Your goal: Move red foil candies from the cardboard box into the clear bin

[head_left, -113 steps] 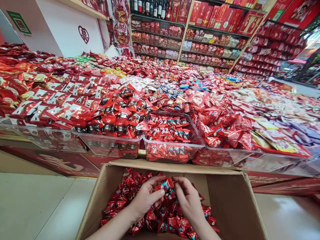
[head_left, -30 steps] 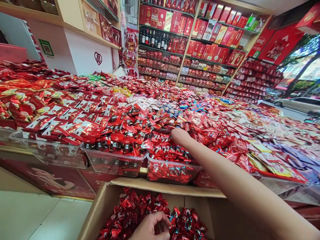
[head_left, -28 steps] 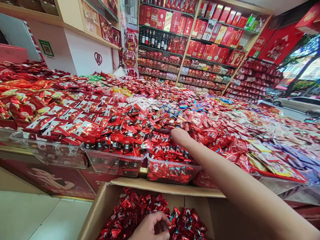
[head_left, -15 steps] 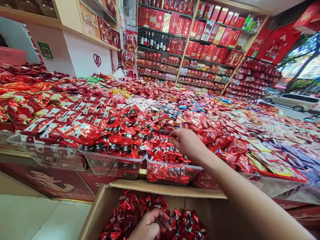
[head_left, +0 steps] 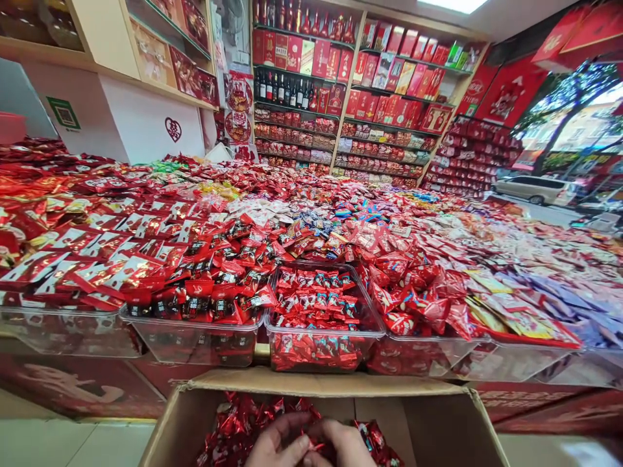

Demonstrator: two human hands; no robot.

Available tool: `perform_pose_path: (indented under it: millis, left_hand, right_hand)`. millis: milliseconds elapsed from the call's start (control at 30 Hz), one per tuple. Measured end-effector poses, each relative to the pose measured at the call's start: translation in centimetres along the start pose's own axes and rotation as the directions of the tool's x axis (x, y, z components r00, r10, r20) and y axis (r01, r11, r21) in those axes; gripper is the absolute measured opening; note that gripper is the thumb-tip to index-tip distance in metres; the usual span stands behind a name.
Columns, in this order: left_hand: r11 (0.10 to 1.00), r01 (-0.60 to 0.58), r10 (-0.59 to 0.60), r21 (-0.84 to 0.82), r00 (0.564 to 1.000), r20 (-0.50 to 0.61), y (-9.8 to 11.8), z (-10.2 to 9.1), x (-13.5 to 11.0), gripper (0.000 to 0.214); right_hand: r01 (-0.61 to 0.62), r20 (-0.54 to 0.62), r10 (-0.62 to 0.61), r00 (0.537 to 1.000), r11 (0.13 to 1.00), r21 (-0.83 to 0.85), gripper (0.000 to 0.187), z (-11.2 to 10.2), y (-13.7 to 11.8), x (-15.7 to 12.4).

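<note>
Low in the head view, both hands are together inside an open cardboard box (head_left: 321,383). My left hand (head_left: 276,444) has its fingers curled, with a red wrapped candy (head_left: 315,445) at the fingertips. My right hand (head_left: 343,444) closes from the other side, fingers pressed at the same candy. Loose red foil-wrapped candies (head_left: 233,425) lie under and around the hands, partly hidden by them. Just beyond the box, a clear plastic bin (head_left: 321,334) holds similar red candies laid in rows.
More clear bins stand along the counter edge, one with dark-and-red packets (head_left: 195,305) at left, one with larger red packets (head_left: 413,298) at right. Heaps of sweets spread behind. Shelves (head_left: 341,84) of bottles and red boxes line the back.
My right hand has come back from over the bin into the box, meeting my left hand at a candy. The view has shifted, and the bin's rows now show fully.
</note>
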State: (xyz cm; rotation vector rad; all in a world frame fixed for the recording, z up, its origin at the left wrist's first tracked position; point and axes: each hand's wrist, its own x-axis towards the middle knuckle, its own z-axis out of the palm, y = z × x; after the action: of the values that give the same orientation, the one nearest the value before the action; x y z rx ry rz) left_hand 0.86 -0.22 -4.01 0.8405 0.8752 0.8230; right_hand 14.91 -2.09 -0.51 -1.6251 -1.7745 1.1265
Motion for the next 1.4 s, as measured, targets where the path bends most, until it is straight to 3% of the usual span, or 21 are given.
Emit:
perform_pose_path:
  millis: [100, 200, 300, 367, 467, 567, 633, 700, 800, 900, 1033, 1133, 1267, 1400]
  left_hand:
    - [0.995, 0.048, -0.044, 0.082, 0.997, -0.059, 1.4, 0.6, -0.8, 0.026]
    - [0.985, 0.104, -0.117, -0.136, 0.989, -0.088, 2.7, 1.2, -1.4, 0.015]
    - [0.932, 0.118, -0.153, -0.343, 0.985, -0.075, 3.2, 1.5, -1.5, 0.010]
    - [0.921, 0.124, -0.157, -0.370, 0.986, -0.061, 3.3, 1.6, -1.6, 0.009]
    - [0.941, 0.100, -0.127, -0.323, 0.990, -0.063, 3.3, 1.6, -1.7, 0.011]
    - [0.962, 0.089, -0.100, -0.259, 0.994, -0.032, 3.4, 1.8, -2.0, 0.015]
    - [0.975, 0.091, -0.092, -0.202, 0.996, 0.003, 3.4, 1.9, -2.1, 0.020]
    - [0.983, 0.066, -0.065, -0.171, 0.998, 0.010, 3.5, 2.1, -2.1, 0.026]
    - [0.983, 0.005, -0.008, -0.183, 1.000, -0.015, 3.6, 2.2, -2.2, 0.027]
    - [0.987, -0.010, 0.011, -0.159, 1.000, 0.001, 3.6, 2.3, -2.1, 0.029]
    - [0.992, -0.034, 0.038, -0.119, 0.999, 0.031, 3.5, 2.2, -2.1, 0.029]
    - [0.997, -0.020, 0.022, -0.079, 1.000, 0.022, 3.3, 1.9, -2.0, 0.022]
    - [0.999, 0.046, -0.046, 0.012, 0.997, -0.055, 2.8, 1.5, -1.8, 0.018]
    - [0.996, 0.035, -0.024, 0.076, 0.989, -0.148, 2.3, 1.4, -1.8, 0.017]
  right_hand:
    - [0.005, -0.016, -0.001, 1.000, 0.959, 0.282, 0.020, -0.5, -0.5, -0.6]
    - [-0.019, 0.006, 0.019, 1.000, 0.858, 0.514, 0.026, -0.7, -0.9, -0.9]
    - [-0.050, 0.017, 0.050, 0.999, 0.803, 0.594, 0.028, -0.7, -0.9, -0.9]
    - [-0.055, 0.014, 0.058, 0.998, 0.797, 0.601, 0.028, -0.6, -0.8, -0.9]
    - [0.017, -0.106, 0.044, 0.993, 0.858, 0.513, 0.023, -0.5, -0.6, -1.0]
    - [0.131, -0.284, -0.067, 0.956, 0.968, 0.215, 0.012, -0.4, -0.5, -1.4]
    - [0.213, -0.311, -0.190, 0.931, 0.976, 0.039, 0.009, -0.4, -0.6, -1.6]
    - [0.298, -0.287, -0.294, 0.912, 0.954, -0.032, 0.008, -0.5, -1.0, -1.9]
    - [0.332, -0.284, -0.324, 0.902, 0.943, -0.019, 0.008, -0.8, -1.6, -2.0]
    - [0.282, -0.327, -0.249, 0.912, 0.958, 0.057, 0.011, -0.8, -1.7, -1.9]
    - [0.163, -0.268, -0.119, 0.956, 0.976, 0.145, 0.012, -0.1, -0.7, -1.6]
    - [0.119, -0.276, -0.065, 0.959, 0.976, 0.183, 0.011, 0.2, 0.0, -1.4]
    - [0.175, -0.342, -0.155, 0.927, 0.984, 0.028, 0.008, -0.3, -0.8, -1.8]
    - [0.248, -0.268, -0.274, 0.924, 0.960, -0.127, 0.016, 0.3, -1.6, -2.3]
